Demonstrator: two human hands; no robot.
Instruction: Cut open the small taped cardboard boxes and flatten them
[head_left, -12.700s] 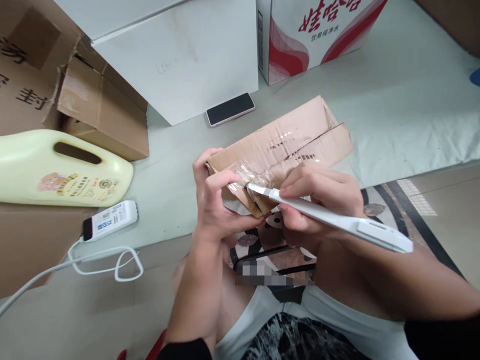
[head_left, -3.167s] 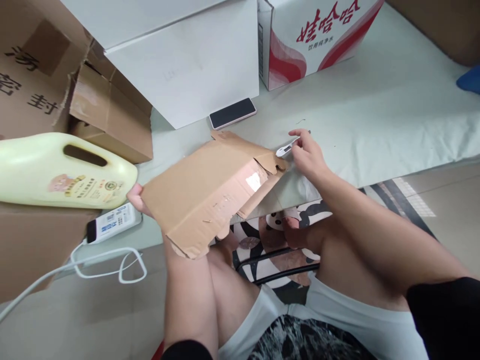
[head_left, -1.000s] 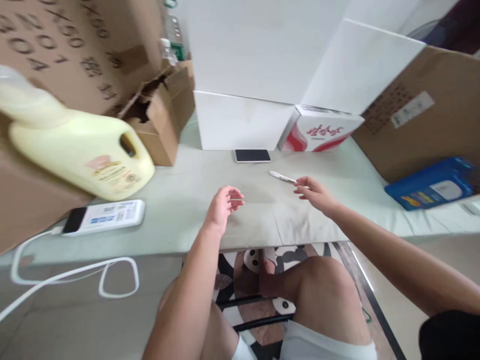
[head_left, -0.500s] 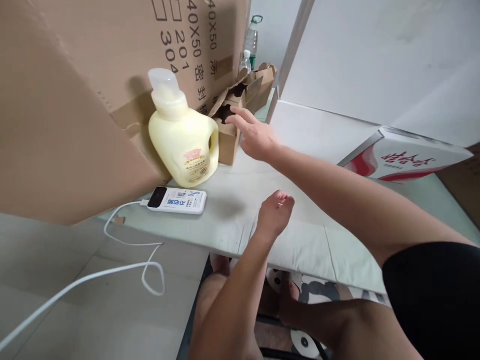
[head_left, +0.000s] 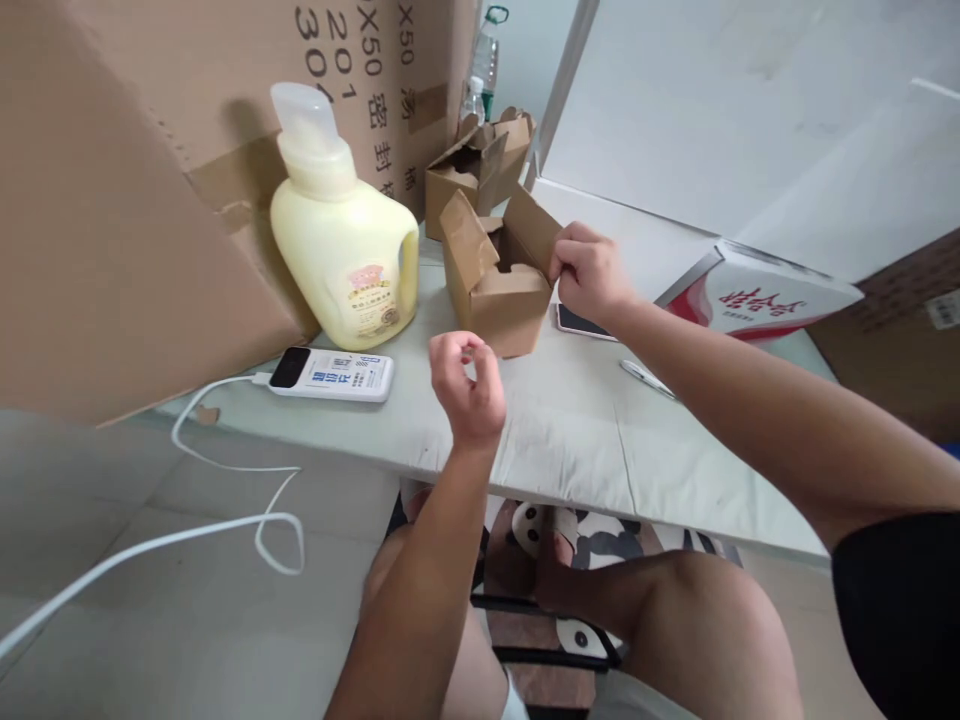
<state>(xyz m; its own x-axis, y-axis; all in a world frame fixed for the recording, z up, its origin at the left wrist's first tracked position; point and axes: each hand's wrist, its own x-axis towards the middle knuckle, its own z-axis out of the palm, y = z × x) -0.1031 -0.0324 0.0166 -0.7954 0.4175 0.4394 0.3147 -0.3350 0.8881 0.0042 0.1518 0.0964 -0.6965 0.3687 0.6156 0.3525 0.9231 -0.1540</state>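
Observation:
My right hand [head_left: 589, 270] pinches the raised side flap of a small brown cardboard box [head_left: 510, 315]. The box stands on the table, its top flaps up and a dark opening between them. Just in front of it, my left hand [head_left: 469, 388] is loosely curled, apart from the box and with nothing visible in its fingers. A pale yellow detergent jug [head_left: 345, 250] with a clear cap stands to the left of the box. Behind the box sits another open cardboard box [head_left: 450, 190], partly hidden by it.
A white power bank [head_left: 330, 375] with a white cable [head_left: 225, 530] lies near the table's front edge. A phone [head_left: 585, 322], a pen [head_left: 645, 378] and a red-and-white box [head_left: 765, 290] are on the right. Bottles [head_left: 486, 60] stand behind. A large carton [head_left: 150, 200] walls the left.
My right hand has taken a small cardboard box by its flap and brought it nearer and rightward, away from the other box. My left hand has moved left and up toward it.

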